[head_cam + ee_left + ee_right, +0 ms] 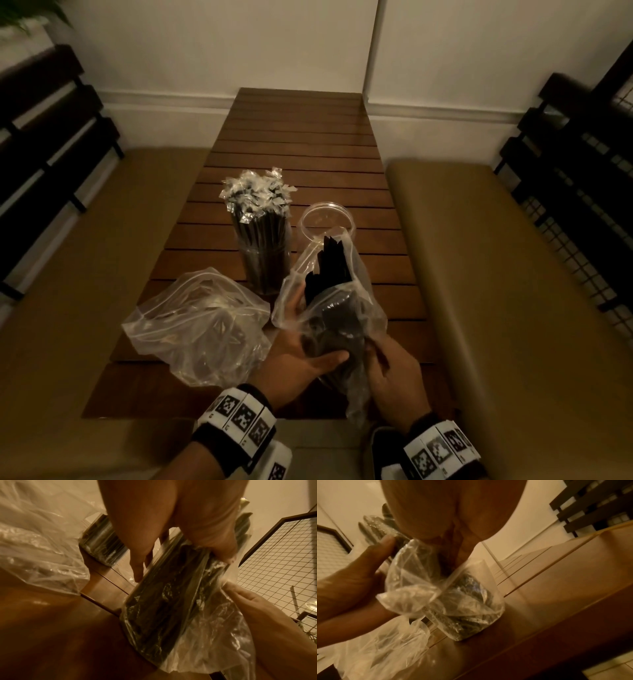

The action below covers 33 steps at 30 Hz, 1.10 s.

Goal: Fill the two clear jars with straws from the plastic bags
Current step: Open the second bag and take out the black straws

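My left fingers (pixel 337 358) wrap the straws (pixel 329 274) through the bag (pixel 356 308); right hand (pixel 394 373) pinches its bottom, near the empty jar (pixel 323 219). I fear slippery plastic letting straws spill onto the tabletop (pixel 308 144).

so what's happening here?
A person is restocking straws. The left hand grips a clear bag of black straws, and the right hand pinches the bag's lower end. One jar is already packed; the other jar stands empty behind the bag. A second bag lies crumpled on the table.
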{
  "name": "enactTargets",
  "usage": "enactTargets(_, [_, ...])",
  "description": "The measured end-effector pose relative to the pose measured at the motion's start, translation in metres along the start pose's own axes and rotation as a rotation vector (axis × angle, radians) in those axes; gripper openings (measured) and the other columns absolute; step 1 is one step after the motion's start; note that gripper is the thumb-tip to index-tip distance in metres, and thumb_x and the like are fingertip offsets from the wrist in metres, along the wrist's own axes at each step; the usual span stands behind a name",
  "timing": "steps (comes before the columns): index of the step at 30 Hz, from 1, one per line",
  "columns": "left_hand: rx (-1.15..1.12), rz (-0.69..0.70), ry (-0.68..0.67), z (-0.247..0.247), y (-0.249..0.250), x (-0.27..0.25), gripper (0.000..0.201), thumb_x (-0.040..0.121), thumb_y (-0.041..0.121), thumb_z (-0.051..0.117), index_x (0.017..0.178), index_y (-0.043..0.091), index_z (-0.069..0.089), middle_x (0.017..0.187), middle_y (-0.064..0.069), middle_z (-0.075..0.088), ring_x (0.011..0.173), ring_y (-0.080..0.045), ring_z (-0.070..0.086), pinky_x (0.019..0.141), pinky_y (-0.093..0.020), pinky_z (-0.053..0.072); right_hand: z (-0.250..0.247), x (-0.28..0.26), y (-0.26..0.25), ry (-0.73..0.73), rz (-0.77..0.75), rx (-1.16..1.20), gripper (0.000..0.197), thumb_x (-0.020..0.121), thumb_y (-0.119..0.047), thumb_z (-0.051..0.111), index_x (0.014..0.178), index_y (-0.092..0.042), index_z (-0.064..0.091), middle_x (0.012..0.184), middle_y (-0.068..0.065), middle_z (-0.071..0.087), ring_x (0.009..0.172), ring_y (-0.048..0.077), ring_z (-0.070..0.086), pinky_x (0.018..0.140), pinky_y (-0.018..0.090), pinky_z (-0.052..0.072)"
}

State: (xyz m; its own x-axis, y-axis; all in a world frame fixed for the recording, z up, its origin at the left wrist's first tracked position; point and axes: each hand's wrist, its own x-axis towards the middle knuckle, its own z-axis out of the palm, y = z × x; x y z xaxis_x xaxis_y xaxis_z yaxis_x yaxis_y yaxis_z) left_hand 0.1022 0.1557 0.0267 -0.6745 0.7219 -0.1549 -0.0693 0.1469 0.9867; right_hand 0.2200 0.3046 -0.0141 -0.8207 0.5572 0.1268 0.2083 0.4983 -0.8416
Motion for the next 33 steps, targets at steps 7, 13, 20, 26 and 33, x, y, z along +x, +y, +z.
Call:
enactTargets(7, [0.103, 0.130, -0.051, 0.003, 0.014, -0.005, 0.062, 0.088, 0.008, 0.067, 0.104, 0.067, 0.055, 0.109, 0.051, 0.055, 0.108, 0.021, 0.054, 0.093, -0.004, 0.043, -0.024, 0.000, -0.030, -0.108, 0.075, 0.133, 0.021, 0.086, -0.024, 0.075, 0.102, -0.034, 0.065, 0.101, -0.013, 0.071, 0.094, -0.003, 0.066, 0.082, 0.029, 0.059])
enactTargets(13, [0.274, 0.113, 0.000, 0.003, -0.015, -0.009, 0.026, 0.095, 0.040, 0.053, 0.119, 0.051, 0.050, 0.124, 0.015, 0.058, 0.113, 0.006, 0.056, 0.102, -0.034, 0.050, -0.038, 0.010, -0.057, 0.102, -0.082, 0.110, 0.080, 0.075, -0.051, 0.075, 0.144, -0.038, 0.037, 0.135, -0.017, 0.046, 0.121, 0.001, 0.051, 0.093, 0.023, 0.046])
enactTargets(20, [0.153, 0.162, 0.078, 0.006, -0.001, -0.008, 0.076, 0.076, 0.051, 0.073, 0.138, 0.057, 0.030, 0.143, 0.029, 0.040, 0.135, -0.005, 0.043, 0.114, -0.042, 0.039, -0.024, 0.015, -0.067, 0.165, -0.242, 0.141, 0.013, 0.094, -0.037, 0.052, 0.092, -0.025, 0.057, 0.095, -0.005, 0.057, 0.087, 0.007, 0.058, 0.072, 0.018, 0.050])
enactTargets(26, [0.031, 0.125, 0.085, 0.000, 0.003, 0.002, 0.088, 0.071, 0.043, 0.083, 0.140, 0.053, 0.030, 0.151, -0.003, 0.041, 0.135, -0.025, 0.047, 0.109, -0.051, 0.043, -0.015, -0.001, -0.056, 0.157, -0.234, 0.262, 0.021, 0.097, -0.039, 0.039, 0.104, -0.054, 0.050, 0.101, -0.006, 0.060, 0.089, 0.016, 0.062, 0.074, 0.031, 0.054])
enactTargets(33, [0.032, 0.163, 0.041, -0.001, -0.009, 0.006, 0.098, 0.075, 0.024, 0.083, 0.141, 0.059, 0.018, 0.141, 0.013, 0.051, 0.129, -0.012, 0.054, 0.099, -0.027, 0.052, -0.014, -0.022, -0.027, 0.042, -0.080, -0.001, 0.022, 0.084, -0.034, 0.050, 0.094, -0.023, 0.066, 0.106, -0.023, 0.051, 0.096, 0.002, 0.059, 0.075, 0.013, 0.045])
